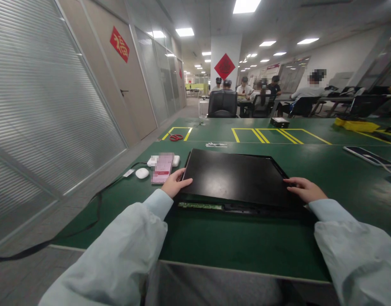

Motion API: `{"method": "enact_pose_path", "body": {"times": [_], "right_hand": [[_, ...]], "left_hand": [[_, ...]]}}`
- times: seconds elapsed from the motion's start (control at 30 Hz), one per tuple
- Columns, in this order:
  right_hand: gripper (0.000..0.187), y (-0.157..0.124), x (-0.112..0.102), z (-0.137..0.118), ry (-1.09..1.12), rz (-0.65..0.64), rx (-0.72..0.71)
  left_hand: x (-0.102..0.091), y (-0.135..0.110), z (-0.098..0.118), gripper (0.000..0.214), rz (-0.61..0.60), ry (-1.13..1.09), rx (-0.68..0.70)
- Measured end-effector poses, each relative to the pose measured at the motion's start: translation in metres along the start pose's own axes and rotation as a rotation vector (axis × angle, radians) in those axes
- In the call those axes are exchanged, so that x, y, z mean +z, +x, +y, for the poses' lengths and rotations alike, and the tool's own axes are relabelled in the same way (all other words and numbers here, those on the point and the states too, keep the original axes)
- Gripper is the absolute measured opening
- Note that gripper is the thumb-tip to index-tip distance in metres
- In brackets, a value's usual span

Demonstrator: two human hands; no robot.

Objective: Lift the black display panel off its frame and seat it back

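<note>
A flat black display panel [236, 176] is held between my two hands over the table. My left hand [176, 183] grips its left edge, the thumb lying on the dark face. On the opposite edge, my right hand [305, 189] is closed with thumb and fingertips on the rim. Beneath the panel shows a black frame [259, 210], and along its near side runs a green circuit board strip [200, 206]. The panel's near edge looks slightly raised from the frame. Most of the frame's inside is hidden by the panel.
Left of the panel lie a phone [162, 169], a white mouse [142, 173] and a black cable [99, 199]. Farther back are red scissors [176, 137], a small black box [279, 122] and a yellow tray [357, 125]. Another phone [369, 156] lies right. Several people sit beyond.
</note>
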State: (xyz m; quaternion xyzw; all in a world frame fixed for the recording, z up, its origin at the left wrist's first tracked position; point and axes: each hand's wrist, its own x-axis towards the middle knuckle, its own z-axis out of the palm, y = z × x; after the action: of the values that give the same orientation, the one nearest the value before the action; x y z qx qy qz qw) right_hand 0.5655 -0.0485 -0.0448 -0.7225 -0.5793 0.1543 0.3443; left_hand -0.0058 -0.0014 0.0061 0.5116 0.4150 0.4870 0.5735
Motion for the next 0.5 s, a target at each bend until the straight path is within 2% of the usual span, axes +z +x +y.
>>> {"method": "enact_pose_path", "body": {"times": [0.37, 0.5], "right_hand": [[0.051, -0.005, -0.002, -0.008, -0.025, -0.007, 0.039], [0.059, -0.008, 0.000, -0.013, 0.034, 0.007, 0.128]], "left_hand": [[0.006, -0.004, 0.002, 0.081, -0.001, -0.096, 0.025], [0.009, -0.007, 0.004, 0.083, -0.002, -0.123, 0.045]]}}
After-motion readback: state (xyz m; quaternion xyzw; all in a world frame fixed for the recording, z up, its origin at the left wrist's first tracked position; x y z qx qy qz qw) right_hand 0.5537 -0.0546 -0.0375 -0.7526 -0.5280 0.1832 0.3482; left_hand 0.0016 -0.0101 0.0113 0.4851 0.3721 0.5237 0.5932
